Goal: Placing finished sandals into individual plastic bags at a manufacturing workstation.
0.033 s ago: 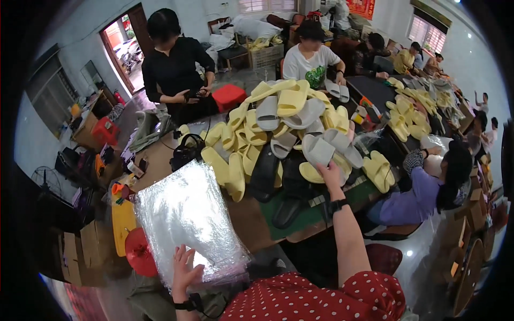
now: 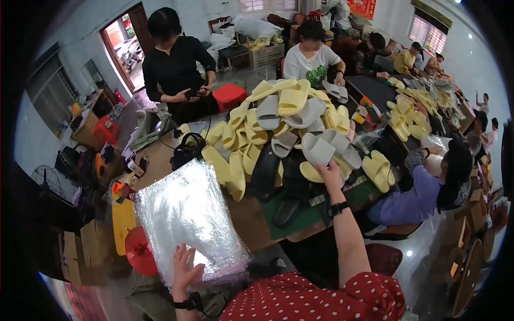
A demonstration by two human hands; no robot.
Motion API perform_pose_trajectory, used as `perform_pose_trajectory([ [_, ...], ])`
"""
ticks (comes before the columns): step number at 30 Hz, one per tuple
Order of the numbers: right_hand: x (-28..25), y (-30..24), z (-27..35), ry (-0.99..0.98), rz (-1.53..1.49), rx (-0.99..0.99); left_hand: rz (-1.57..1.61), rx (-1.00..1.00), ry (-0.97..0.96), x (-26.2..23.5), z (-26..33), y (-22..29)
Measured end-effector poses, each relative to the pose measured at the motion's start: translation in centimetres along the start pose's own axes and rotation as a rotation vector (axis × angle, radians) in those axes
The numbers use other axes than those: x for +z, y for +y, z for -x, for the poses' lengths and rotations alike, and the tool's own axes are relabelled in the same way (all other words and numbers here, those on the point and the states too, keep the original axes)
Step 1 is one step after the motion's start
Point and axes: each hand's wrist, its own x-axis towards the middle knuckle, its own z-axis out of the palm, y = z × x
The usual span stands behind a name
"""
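Evidently, the slipper pile (image 2: pixel 293 101) serves as reference for all positions. Right hand (image 2: pixel 330 176) reaches to its near right flank, fingers at the close end of a grey slipper (image 2: pixel 319 150); thumb and fingertips meet that end, but cannot tell whether they clamp it or merely touch, since the underside is hidden. That end points toward the wearer, which likely makes it the easiest part to reach. Left hand (image 2: pixel 186 268), nearer the wearer and left of the pile, has its fingers spread apart, nothing pinched, at the near part of a stack of clear film bags (image 2: pixel 182 206); contact uncertain. Spread fingers would suit slick, shiny film that slides readily. The stack lies near-left of the pile, presumably so each arm has its own side. Black slippers (image 2: pixel 264 174) lean at the pile's near edge, perhaps sorted apart by colour, though cannot confirm. Yellow slippers (image 2: pixel 379 170) lie just right of the pile, outside the right hand's reach line.
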Motion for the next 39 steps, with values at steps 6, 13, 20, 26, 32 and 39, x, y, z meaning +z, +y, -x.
perform_pose_trajectory([
  [6,2.0,-10.5,8.6,-0.094,-0.401,-0.139,-0.074,0.055,-0.046,-0.6,-1.0,0.3],
  [13,6.1,-24.6,21.2,-0.226,-0.603,-0.279,-0.206,0.156,-0.146,-2.2,-1.3,0.3],
  [20,15.6,-32.0,30.0,-0.439,-0.590,-0.279,-0.158,0.206,-0.227,-2.4,-1.5,-1.8],
  [26,28.9,-26.6,35.6,-0.556,-0.310,-0.177,-0.272,0.316,-0.125,-0.1,-0.9,-2.9],
  [32,37.5,-15.0,41.6,-0.397,-0.354,-0.272,0.615,0.290,0.193,2.6,0.2,-2.2],
  [39,36.5,-19.9,44.8,-0.589,-0.291,0.184,0.397,0.313,0.193,0.7,0.3,-4.5],
])
